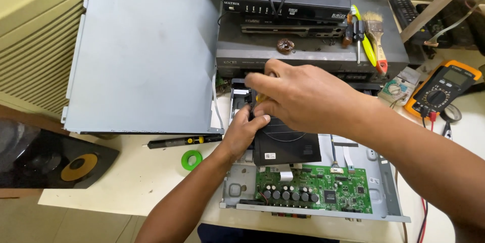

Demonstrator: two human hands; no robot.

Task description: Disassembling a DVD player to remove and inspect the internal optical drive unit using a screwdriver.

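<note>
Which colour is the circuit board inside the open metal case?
Green, with dark round parts on it; the circuit board shows clearly in the head view.

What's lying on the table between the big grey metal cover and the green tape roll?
A black pen-shaped tool with a yellow band lies between the grey cover and green roll, head view.

Disc drive (pixel 288 144) behind circuit board (pixel 323 190), multimeter (pixel 442 89) right, metal cover (pixel 146 51) left

Both forearms bare, no sleeves, no rings.
</note>
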